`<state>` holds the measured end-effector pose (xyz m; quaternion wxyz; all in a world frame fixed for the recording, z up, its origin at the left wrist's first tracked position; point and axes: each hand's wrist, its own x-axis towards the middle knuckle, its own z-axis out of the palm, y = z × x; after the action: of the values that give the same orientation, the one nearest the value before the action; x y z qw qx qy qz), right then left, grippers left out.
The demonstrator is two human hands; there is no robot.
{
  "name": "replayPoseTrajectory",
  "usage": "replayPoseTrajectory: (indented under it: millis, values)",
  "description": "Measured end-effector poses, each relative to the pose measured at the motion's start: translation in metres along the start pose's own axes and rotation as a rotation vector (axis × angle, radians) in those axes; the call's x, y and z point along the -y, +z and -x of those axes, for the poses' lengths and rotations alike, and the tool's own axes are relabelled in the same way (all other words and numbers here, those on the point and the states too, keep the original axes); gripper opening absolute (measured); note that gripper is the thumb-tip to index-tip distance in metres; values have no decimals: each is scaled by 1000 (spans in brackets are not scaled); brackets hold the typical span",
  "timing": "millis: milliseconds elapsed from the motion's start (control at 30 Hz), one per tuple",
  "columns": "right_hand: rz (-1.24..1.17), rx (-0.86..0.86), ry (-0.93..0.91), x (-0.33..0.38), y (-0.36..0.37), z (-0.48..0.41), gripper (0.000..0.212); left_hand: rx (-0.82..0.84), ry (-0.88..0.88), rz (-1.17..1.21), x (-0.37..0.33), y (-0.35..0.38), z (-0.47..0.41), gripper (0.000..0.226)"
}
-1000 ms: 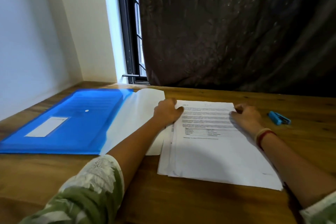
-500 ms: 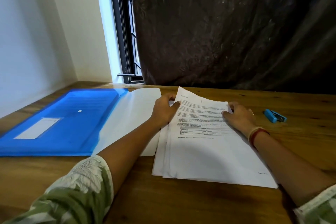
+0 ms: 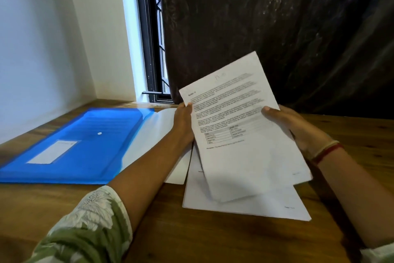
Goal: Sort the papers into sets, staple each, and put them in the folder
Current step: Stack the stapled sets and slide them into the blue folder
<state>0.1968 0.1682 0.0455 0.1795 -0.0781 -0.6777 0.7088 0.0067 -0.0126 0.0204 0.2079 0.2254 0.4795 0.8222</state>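
A sheaf of printed papers (image 3: 241,134) is lifted off the wooden table and tilted toward me. My left hand (image 3: 183,122) grips its left edge, thumb on the front. My right hand (image 3: 292,126) holds the right edge, thumb on top. More white sheets (image 3: 245,205) lie flat on the table beneath. The blue plastic folder (image 3: 81,145) lies open at the left, its translucent flap (image 3: 157,134) spread toward the papers. No stapler shows in this frame.
The wooden table (image 3: 213,237) runs to a white wall on the left and a dark plastic sheet (image 3: 277,28) at the back. A barred window (image 3: 153,49) stands behind the folder.
Both hands have raised the top sheaf from the pile, lifting its far edge up and toward me. The blue stapler seen at the right earlier is now hidden behind my right hand and the papers.
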Motion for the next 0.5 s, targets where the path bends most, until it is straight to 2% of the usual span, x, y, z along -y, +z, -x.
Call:
replayPoseTrajectory:
  millis: [67, 167, 267, 367, 400, 433, 500]
  values:
    - [84, 104, 28, 8, 4, 2, 37, -82, -44, 71, -11, -4, -3, 8]
    - [170, 113, 48, 8, 13, -3, 37, -126, -64, 85, -24, -7, -2, 15]
    - [162, 54, 43, -2, 21, -9, 35, -173, -13, -109, -38, -5, 2, 24]
    - [101, 3, 82, -10, 20, -12, 29, -206, 44, -196, -55, -16, 7, 10]
    - [58, 4, 104, -11, 21, -14, 29, -220, 55, -302, -63, -27, 5, 8]
    - [13, 4, 130, -13, 18, -13, 30, -229, 48, -488, -66, -39, 3, 16]
    - [-70, 18, 180, -16, 18, -14, 38, -208, 11, -1031, -75, -74, -2, 36]
